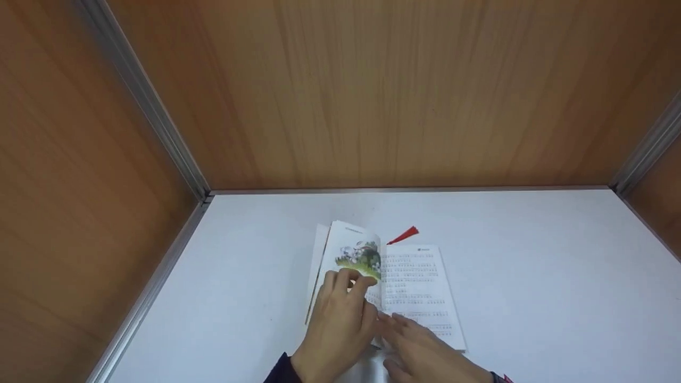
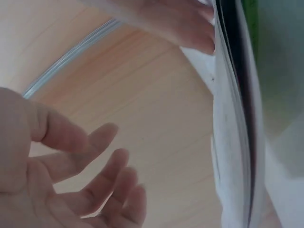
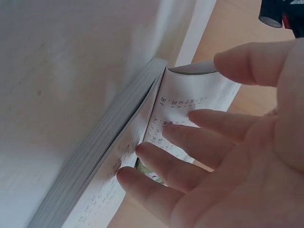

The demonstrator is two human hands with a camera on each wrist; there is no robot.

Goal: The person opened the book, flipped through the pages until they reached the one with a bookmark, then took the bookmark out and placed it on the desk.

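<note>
Book (image 1: 417, 290) lies open on the white tabletop (image 1: 532, 287), roughly centre, near the person's edge. Right-hand page of text lies flat. A page (image 1: 359, 255) with a green illustration stands lifted and curved over the left half. Red tassel (image 1: 404, 234) pokes out past the book's top edge, lying on the tabletop.

Left hand (image 1: 340, 324): on the lifted page, fingertips on its lower part just under the illustration, thumb toward the spine. Fingers gently bent against the paper; cannot tell from the head view whether it pinches the page or just props it. Left wrist view shows the palm with fingers spread and loosely curved, nothing gripped, page edges (image 2: 237, 118) standing on end just beside them.

Right hand (image 1: 425, 351): flat on the lower part of the text page, fingers straight and spread, pressing it down. Right wrist view confirms it: fingers (image 3: 190, 142) extended, tips touching the printed page near the spine, page block (image 3: 95, 156) visible edge-on.

The two hands are just beside each other at the bottom of the spine.

Wood-grain walls (image 1: 372, 90) with metal corner trim box in the tabletop on three sides.
</note>
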